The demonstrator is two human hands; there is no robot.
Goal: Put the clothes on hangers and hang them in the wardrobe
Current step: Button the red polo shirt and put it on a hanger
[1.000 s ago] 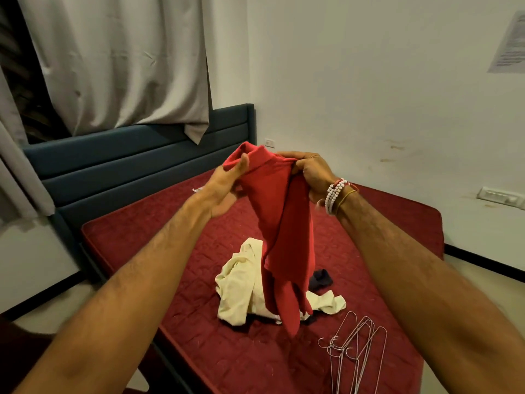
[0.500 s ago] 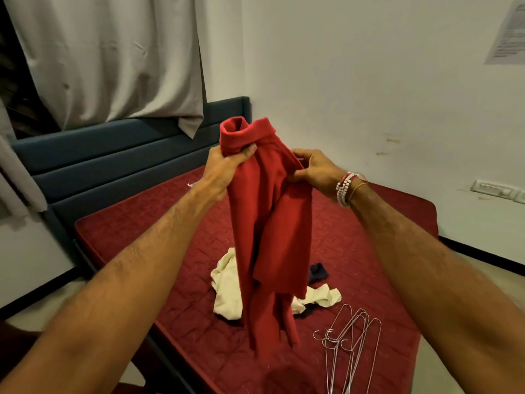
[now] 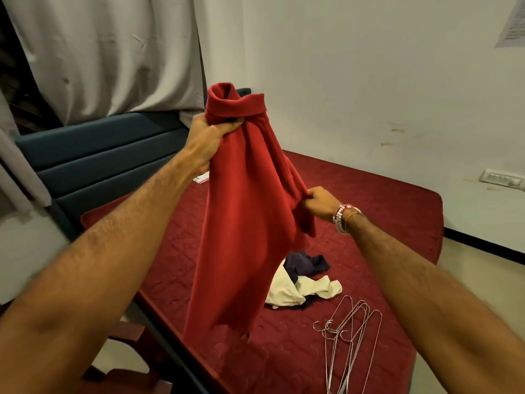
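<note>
Crimson all over, the red collared shirt (image 3: 244, 223) is hanging above the maroon quilted bed (image 3: 369, 223). The left hand (image 3: 208, 135) is gripping it bunched just under the collar, and the right hand (image 3: 318, 201) is pinching a side fold lower down. The thin wire hangers (image 3: 349, 336) are lying untouched on the bed. With the neck crushed shut like this, a hanger is likely to snag going in, or the shirt may end up sitting lopsided.

The red shirt (image 3: 241, 223) hides the left part of the cream garment (image 3: 287, 291). The wire hangers (image 3: 350, 341) run off the near edge; print on the wall paper (image 3: 512, 24) is unreadable.
</note>
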